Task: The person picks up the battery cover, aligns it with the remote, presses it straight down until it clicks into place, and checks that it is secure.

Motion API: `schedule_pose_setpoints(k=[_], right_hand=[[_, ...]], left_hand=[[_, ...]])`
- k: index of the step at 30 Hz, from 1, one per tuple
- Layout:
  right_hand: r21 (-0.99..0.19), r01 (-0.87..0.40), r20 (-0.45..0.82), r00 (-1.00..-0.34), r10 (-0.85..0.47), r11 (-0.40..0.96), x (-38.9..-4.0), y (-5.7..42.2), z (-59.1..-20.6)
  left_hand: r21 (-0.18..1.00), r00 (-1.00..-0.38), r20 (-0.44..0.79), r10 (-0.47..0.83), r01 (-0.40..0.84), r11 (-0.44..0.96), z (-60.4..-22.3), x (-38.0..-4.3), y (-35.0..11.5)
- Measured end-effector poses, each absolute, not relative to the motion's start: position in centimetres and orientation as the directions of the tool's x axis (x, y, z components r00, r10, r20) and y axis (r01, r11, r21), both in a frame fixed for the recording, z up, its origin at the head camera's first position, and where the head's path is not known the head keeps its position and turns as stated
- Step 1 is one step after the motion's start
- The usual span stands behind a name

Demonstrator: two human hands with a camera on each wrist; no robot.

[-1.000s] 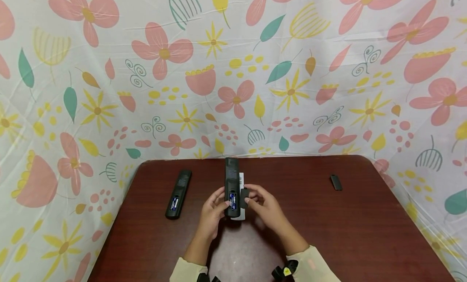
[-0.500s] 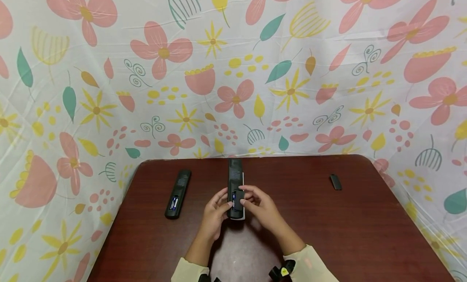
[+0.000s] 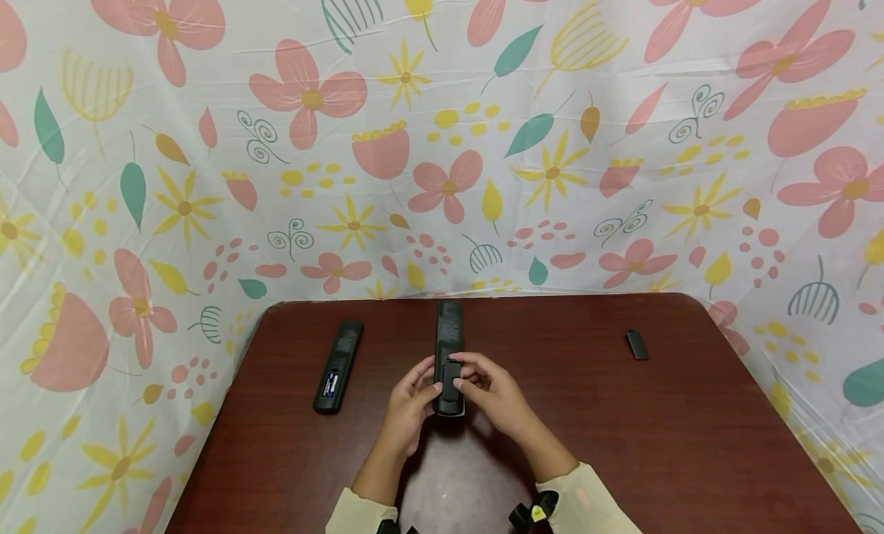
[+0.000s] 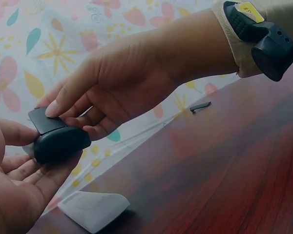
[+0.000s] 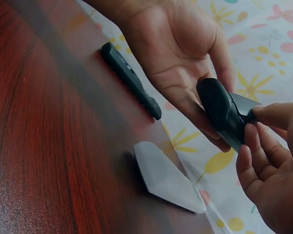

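My left hand holds a black remote control by its left side, back face up, above the table. My right hand pinches a small black battery cover, which lies over the remote's battery compartment. The right thumb presses on the cover in the left wrist view, where it stands slightly raised from the remote. Whether it is seated cannot be told. Beneath the hands, a white object with a tapered end lies on the table, mostly hidden by the remote in the head view.
A second black remote lies at the left, its compartment uncovered with batteries showing. Another small black cover rests at the far right. The brown table meets a flowered cloth at its back edge.
The cover has moved left from beside the remote to over its compartment, hiding the batteries. The held remote has shifted slightly right, covering more of the white object.
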State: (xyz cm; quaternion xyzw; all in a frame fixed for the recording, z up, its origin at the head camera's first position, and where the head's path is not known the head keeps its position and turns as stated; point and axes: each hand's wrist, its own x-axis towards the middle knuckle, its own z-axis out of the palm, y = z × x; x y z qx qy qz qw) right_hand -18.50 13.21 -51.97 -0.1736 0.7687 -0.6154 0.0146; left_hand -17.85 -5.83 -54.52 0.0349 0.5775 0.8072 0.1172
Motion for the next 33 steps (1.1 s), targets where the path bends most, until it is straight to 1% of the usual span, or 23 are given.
schedule_pose_setpoints(k=[9,13,17,27,30,33], right_hand=[[-0.938,-0.25,0.177,-0.941,-0.287,0.239,-18.53,13.18,-51.97],[-0.93,-0.264,0.192,-0.943,-0.274,0.257,-18.57,13.08,-52.05],[-0.921,-0.291,0.218,-0.936,-0.278,0.258,-18.59,13.27,-52.29],[-0.914,-0.3,0.229,-0.937,-0.263,0.272,-18.67,13.17,-52.74],[-0.921,-0.272,0.208,-0.949,-0.237,0.278,-18.67,13.04,-52.79],[-0.94,-0.2,0.152,-0.971,-0.186,0.275,-18.68,12.85,-52.71]], left_hand=[[0.94,-0.973,-0.077,0.219,-0.144,-0.31,-54.5,-17.94,-5.77],[0.939,-0.974,-0.078,0.215,-0.144,-0.313,-54.57,-17.99,-5.72],[0.939,-0.974,-0.076,0.215,-0.143,-0.314,-54.65,-17.96,-5.67],[0.938,-0.972,-0.088,0.219,-0.155,-0.31,-54.75,-17.91,-5.55],[0.938,-0.972,-0.098,0.214,-0.163,-0.307,-54.84,-17.93,-5.52],[0.937,-0.971,-0.106,0.213,-0.169,-0.306,-54.87,-17.9,-5.49]])
